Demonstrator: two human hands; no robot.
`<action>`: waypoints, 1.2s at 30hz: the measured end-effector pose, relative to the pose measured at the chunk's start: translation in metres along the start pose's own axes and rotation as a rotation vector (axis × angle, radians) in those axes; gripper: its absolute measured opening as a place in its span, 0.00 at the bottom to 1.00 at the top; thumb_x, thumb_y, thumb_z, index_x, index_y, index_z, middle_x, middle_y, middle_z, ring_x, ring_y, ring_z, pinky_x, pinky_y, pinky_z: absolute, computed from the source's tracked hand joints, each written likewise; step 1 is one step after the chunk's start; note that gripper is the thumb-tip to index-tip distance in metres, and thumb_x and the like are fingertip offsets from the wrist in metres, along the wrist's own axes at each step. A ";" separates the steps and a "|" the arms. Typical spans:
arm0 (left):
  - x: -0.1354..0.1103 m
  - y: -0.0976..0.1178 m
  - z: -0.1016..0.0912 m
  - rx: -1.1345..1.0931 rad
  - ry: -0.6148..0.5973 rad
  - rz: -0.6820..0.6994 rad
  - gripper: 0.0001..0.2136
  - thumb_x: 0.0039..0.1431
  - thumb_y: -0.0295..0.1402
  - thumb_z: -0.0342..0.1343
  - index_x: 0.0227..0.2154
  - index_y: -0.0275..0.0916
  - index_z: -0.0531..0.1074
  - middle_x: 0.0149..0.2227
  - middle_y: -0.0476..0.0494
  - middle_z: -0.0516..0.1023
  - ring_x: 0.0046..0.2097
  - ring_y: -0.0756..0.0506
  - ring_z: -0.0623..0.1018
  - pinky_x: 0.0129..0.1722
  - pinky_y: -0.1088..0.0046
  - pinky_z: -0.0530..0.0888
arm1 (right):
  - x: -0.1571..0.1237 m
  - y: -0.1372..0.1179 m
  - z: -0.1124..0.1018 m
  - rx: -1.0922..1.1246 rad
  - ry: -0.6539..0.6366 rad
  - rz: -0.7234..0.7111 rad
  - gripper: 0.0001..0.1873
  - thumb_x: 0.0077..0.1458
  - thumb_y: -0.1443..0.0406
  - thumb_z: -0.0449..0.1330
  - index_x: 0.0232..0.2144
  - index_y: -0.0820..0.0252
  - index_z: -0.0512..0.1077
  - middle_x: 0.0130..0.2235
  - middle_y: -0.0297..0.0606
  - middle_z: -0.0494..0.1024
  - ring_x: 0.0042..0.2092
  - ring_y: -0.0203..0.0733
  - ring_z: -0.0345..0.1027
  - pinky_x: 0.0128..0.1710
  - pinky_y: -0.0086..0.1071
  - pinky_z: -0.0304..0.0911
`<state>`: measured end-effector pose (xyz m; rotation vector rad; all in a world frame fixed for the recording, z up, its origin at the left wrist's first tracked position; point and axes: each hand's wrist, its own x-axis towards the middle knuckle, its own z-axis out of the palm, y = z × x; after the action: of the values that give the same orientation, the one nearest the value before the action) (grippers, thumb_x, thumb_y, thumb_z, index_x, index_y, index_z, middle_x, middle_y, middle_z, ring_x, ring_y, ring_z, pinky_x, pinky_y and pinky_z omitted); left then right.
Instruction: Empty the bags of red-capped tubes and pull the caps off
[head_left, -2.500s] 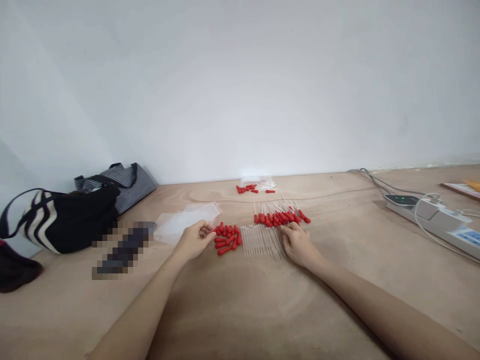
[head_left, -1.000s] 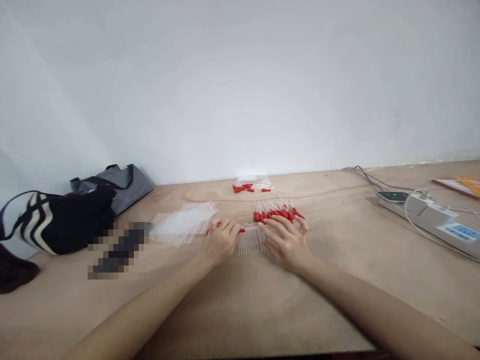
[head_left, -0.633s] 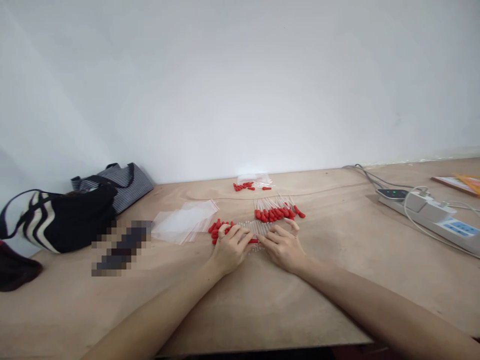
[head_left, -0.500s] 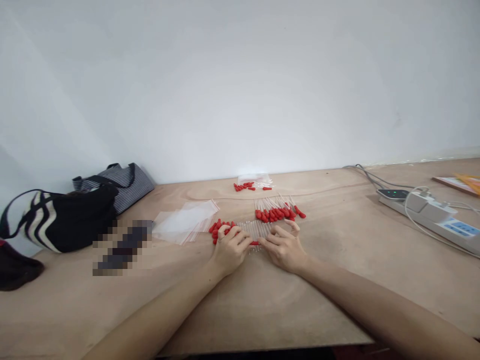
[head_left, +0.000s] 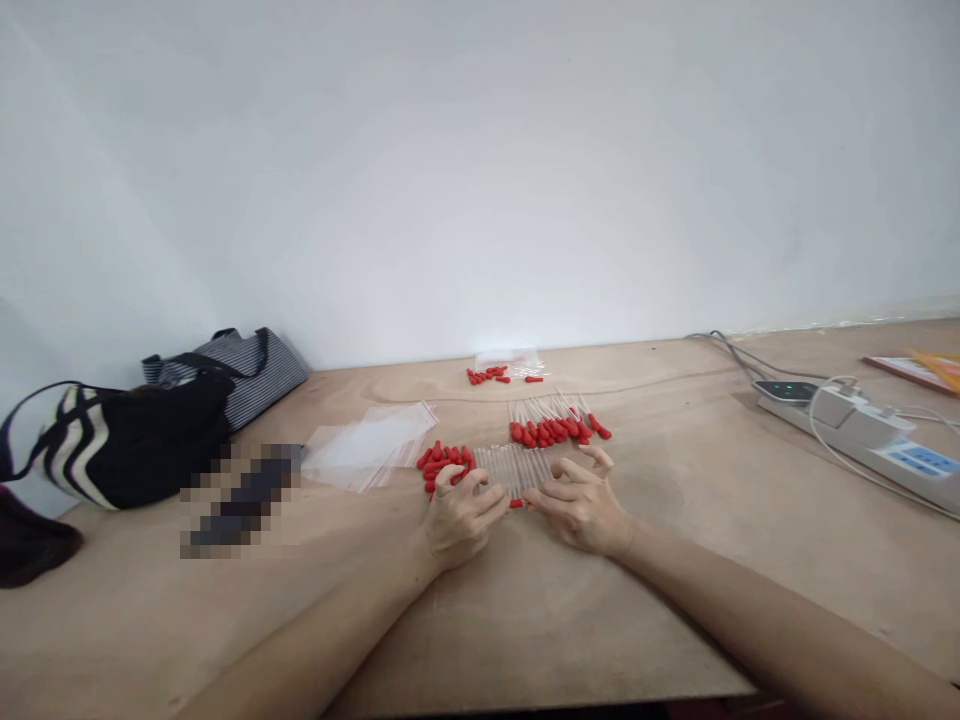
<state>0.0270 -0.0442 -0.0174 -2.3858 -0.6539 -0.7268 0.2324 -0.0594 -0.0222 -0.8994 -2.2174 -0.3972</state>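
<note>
A red rubber dropper bulb [head_left: 515, 504] lies sideways between my fingertips, close above the table. My left hand [head_left: 463, 515] is closed, its thumb and forefinger pinching the bulb's left end. My right hand [head_left: 583, 505] pinches at the other end of the bulb; whatever those fingers hold is hidden behind them. Just beyond my hands, a row of clear glass tubes [head_left: 514, 468] lies side by side. Loose red bulbs [head_left: 442, 457] are piled beside my left hand. Farther back rest several droppers [head_left: 551, 425], glass tubes with red bulbs fitted, bulbs toward me.
Clear zip bags [head_left: 367, 448] are spread at left. Near the wall lie more bulbs and tubes by a plastic bag [head_left: 508, 358]. Black [head_left: 161, 440] and striped bags [head_left: 262, 375] stand far left. A power strip [head_left: 877, 440] with cables occupies the right.
Both hands have drawn slightly toward me with the red bulb, showing more of the glass tubes. The piles have stayed in place.
</note>
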 end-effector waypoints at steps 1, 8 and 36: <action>0.001 0.001 0.000 -0.004 0.010 -0.011 0.08 0.52 0.26 0.48 0.27 0.44 0.71 0.29 0.53 0.76 0.38 0.48 0.69 0.44 0.62 0.52 | 0.001 0.000 -0.001 0.006 -0.003 0.004 0.11 0.55 0.65 0.49 0.33 0.49 0.71 0.21 0.27 0.71 0.34 0.35 0.59 0.48 0.42 0.30; 0.004 -0.027 -0.021 0.014 0.049 -0.297 0.08 0.55 0.27 0.48 0.27 0.43 0.71 0.30 0.51 0.77 0.38 0.46 0.70 0.42 0.61 0.55 | 0.001 0.014 -0.015 -0.019 -0.006 0.160 0.13 0.53 0.68 0.49 0.30 0.50 0.73 0.21 0.29 0.71 0.33 0.35 0.60 0.47 0.42 0.35; 0.044 -0.131 0.025 -0.411 -0.741 -0.830 0.10 0.45 0.41 0.52 0.22 0.41 0.74 0.23 0.51 0.76 0.33 0.47 0.73 0.33 0.76 0.64 | 0.005 0.020 0.018 -0.045 -0.280 0.667 0.11 0.48 0.75 0.46 0.26 0.62 0.67 0.32 0.41 0.71 0.35 0.40 0.63 0.28 0.30 0.40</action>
<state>-0.0085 0.0795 0.0393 -2.7161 -2.0435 -0.2411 0.2347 -0.0336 -0.0312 -1.7203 -1.9899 -0.0013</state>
